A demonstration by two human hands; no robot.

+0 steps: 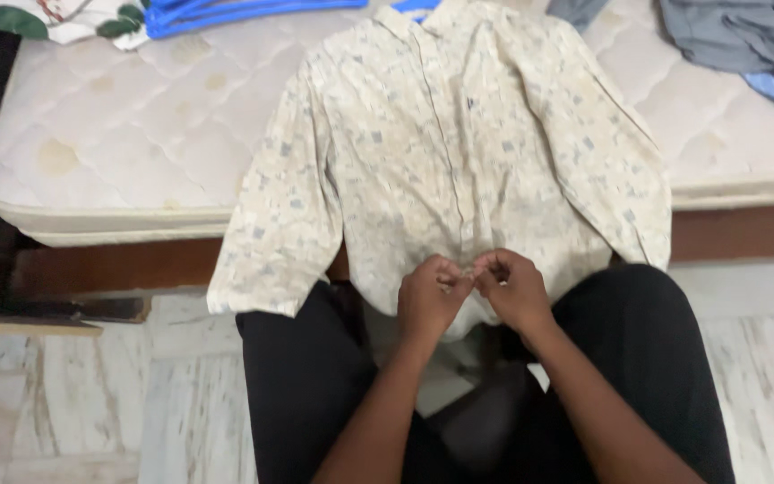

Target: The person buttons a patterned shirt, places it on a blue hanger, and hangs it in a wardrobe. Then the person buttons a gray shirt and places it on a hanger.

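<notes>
— When the frame was examined, where did the shirt [441, 152] lie?

— The cream patterned shirt was spread front-up over the near edge of the mattress [109, 152], its collar farther onto the mattress and its hem hanging off the edge toward the person's lap.

— And the hands?

— The left hand [430, 298] and the right hand [514, 287] met just below the mattress edge, at the bottom of the shirt's front placket. Both were curled, fingertips pressed together, pinching the fabric there; whether a button sat between them could not be determined.

— Anything else noted?

— Blue hangers [226, 13] lay at the mattress's far side; grey clothing [736, 36] lay on its far right corner.
</notes>
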